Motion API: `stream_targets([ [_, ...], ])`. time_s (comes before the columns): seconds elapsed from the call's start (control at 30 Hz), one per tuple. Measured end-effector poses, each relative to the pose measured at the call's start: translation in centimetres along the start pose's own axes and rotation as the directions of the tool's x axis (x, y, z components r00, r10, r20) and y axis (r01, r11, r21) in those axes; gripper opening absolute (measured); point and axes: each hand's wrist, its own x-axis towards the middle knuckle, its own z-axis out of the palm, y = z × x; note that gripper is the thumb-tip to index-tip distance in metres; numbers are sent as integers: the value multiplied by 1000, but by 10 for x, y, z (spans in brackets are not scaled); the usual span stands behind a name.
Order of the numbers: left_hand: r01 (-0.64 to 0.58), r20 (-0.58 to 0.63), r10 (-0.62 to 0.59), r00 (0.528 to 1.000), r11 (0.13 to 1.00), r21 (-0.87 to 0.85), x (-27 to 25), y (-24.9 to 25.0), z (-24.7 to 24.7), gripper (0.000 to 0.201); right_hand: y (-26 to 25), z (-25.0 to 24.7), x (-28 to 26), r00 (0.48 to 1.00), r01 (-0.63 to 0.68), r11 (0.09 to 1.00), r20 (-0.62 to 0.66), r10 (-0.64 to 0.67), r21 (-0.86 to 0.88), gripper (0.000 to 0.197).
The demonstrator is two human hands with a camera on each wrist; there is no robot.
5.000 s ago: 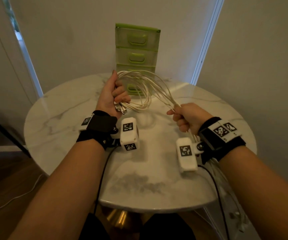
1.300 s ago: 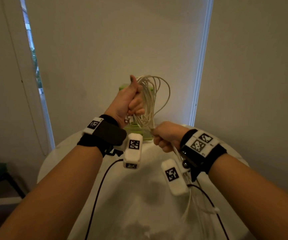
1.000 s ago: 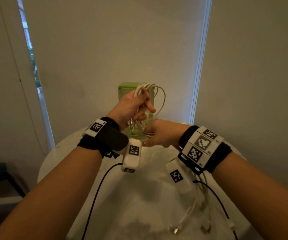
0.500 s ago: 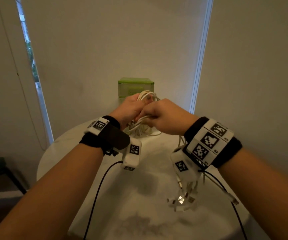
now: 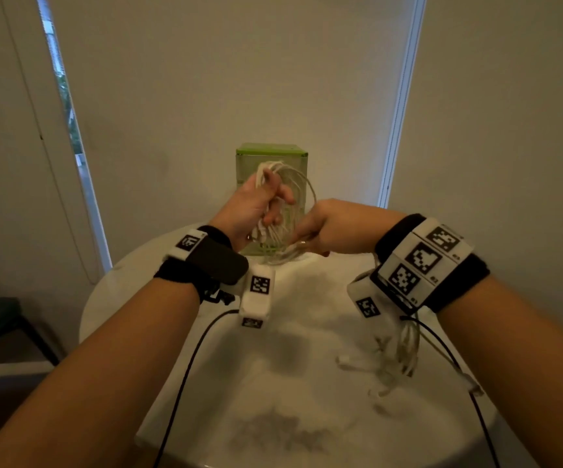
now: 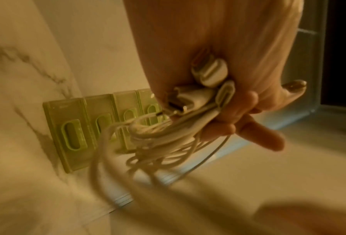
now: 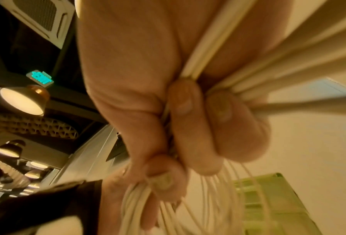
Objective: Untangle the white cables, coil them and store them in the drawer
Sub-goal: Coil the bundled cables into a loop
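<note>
Left hand: raised above the table, fingers curled round the looped white cables.
Right hand: fist clenched on the same cables just beside it; loose ends dangle below the wrist.
Drawer unit: green, behind the hands, drawers closed.

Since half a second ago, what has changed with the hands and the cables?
The right hand has dropped from on top of the left hand to beside it, pulling the white cables round the coil. The loose plug ends swung right under the right wrist. Both hands still grip the cables; the green drawer unit remains at the back of the table.
</note>
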Motion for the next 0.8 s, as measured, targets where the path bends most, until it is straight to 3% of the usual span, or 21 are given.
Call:
stream_targets([
  [0.07, 42, 56, -50, 997, 990, 135, -4, -3, 9, 44, -3, -5, 2, 996, 56, 998, -75, -54, 35, 24],
  [0.13, 66, 99, -88, 991, 976, 206, -6, -4, 13, 29, -2, -7, 5, 982, 99, 992, -170, -84, 76, 17],
  [0.2, 81, 131, -113, 985, 970, 229, -7, -2, 12, 34, 2, -6, 4, 960, 141, 975, -265, -91, 174, 6],
  [0.27, 101, 159, -139, 977, 969, 224, -7, -2, 11, 40, 4, -5, 4, 932, 184, 960, -348, -103, 209, 16],
  [0.4, 215, 200, -248, 948, 961, 172, -9, -6, 9, 47, 8, -5, 11, 872, 175, 977, -479, -98, 119, 32],
  [0.57, 288, 182, -282, 942, 958, -5, -10, -5, 5, 57, 12, -2, 24, 799, 169, 975, -599, -48, 147, 36],
  [0.63, 379, 271, -330, 904, 913, -153, -10, -3, 5, 68, 16, 0, 28, 767, 154, 966, -641, 15, 206, 34],
  [0.7, 453, 366, -340, 866, 843, -290, -12, 0, 0, 63, 22, 1, 30, 749, 135, 957, -659, 72, 258, 33],
  [0.8, 575, 596, -291, 749, 732, -366, -16, -4, -12, 51, 33, 4, 28, 767, 132, 951, -636, 81, 280, 36],
])
